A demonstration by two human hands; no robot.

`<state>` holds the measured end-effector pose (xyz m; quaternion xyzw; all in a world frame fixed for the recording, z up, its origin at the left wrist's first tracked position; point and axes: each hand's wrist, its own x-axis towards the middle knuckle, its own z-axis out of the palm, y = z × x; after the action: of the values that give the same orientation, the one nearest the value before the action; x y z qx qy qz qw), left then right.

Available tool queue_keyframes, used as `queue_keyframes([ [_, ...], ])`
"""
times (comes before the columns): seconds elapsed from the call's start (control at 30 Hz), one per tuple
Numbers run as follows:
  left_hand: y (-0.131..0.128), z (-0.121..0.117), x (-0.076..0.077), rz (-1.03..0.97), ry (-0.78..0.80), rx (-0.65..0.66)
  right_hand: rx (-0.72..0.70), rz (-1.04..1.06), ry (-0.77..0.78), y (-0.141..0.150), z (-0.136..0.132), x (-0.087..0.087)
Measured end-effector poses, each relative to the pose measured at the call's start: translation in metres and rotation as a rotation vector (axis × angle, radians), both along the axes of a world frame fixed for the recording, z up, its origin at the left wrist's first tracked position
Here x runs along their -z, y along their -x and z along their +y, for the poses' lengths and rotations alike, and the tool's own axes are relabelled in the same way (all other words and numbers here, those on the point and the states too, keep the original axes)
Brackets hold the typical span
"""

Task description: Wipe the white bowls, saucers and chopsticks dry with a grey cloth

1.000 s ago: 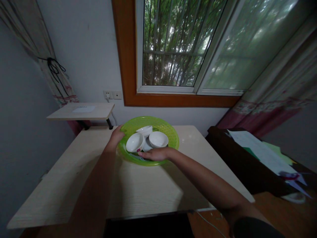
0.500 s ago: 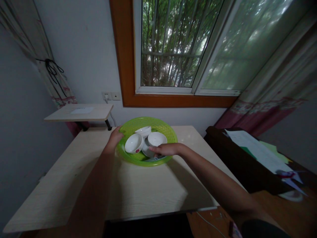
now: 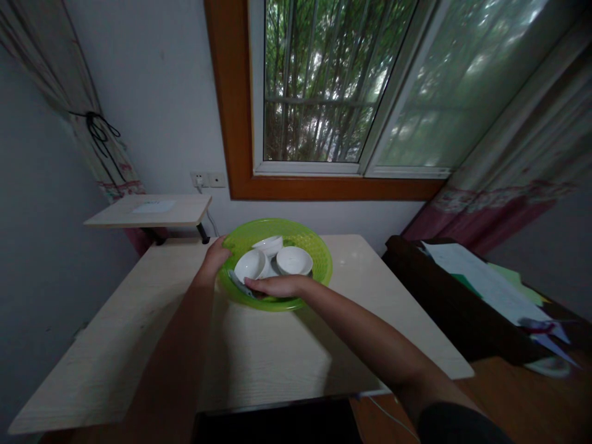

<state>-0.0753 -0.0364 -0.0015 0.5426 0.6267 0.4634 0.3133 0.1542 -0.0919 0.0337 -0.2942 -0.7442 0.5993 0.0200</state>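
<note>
A round green plastic basket (image 3: 317,246) rests on the wooden table, its near side in front of me. Inside are three white bowls: a left bowl (image 3: 250,264), a back bowl (image 3: 269,246) tilted on its side, and a right bowl (image 3: 295,260). My left hand (image 3: 216,256) is closed around the basket's left rim. Down in the front of the basket, my right hand (image 3: 276,286) is closed on a greyish cloth (image 3: 239,282), just before the left bowl. The fingers beneath that hand are mostly hidden.
The pale table (image 3: 277,351) extends around the basket. A small raised shelf (image 3: 180,213) with a paper stands at the back left. To the right, a dark cabinet (image 3: 444,296) carries papers. Behind are a wall socket (image 3: 208,179) and a window.
My right hand has moved left with the cloth along the basket's front, from before the right bowl to before the left one. My left hand stays on the rim.
</note>
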Motion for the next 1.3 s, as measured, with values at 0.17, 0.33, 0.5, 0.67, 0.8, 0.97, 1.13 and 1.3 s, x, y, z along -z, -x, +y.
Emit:
queue_keyframes([
  [0.17,0.000,0.001,0.003,-0.044,0.046,-0.004,0.036,-0.059,0.183,-0.023,0.007,0.006],
  [0.33,0.005,0.009,0.013,-0.054,0.062,-0.014,-0.011,-0.247,0.123,-0.057,0.017,-0.006],
  [0.5,0.011,0.017,0.023,-0.031,0.068,-0.046,0.010,-0.291,0.174,-0.061,0.022,-0.011],
  [0.67,0.009,0.016,0.022,-0.071,0.049,-0.026,-0.012,-0.110,0.264,-0.030,0.017,0.007],
  [0.8,0.004,0.010,0.016,-0.090,0.008,-0.013,0.010,0.018,0.221,-0.003,0.009,0.022],
  [0.97,0.004,0.008,0.013,-0.085,0.014,-0.017,0.007,-0.009,0.192,0.000,0.008,0.018],
  [1.13,0.008,0.013,0.015,-0.065,0.057,0.013,-0.034,-0.176,0.097,-0.028,0.014,-0.001],
  [1.3,0.007,0.011,0.014,-0.058,0.078,-0.033,-0.052,-0.428,-0.120,-0.070,0.019,-0.020],
])
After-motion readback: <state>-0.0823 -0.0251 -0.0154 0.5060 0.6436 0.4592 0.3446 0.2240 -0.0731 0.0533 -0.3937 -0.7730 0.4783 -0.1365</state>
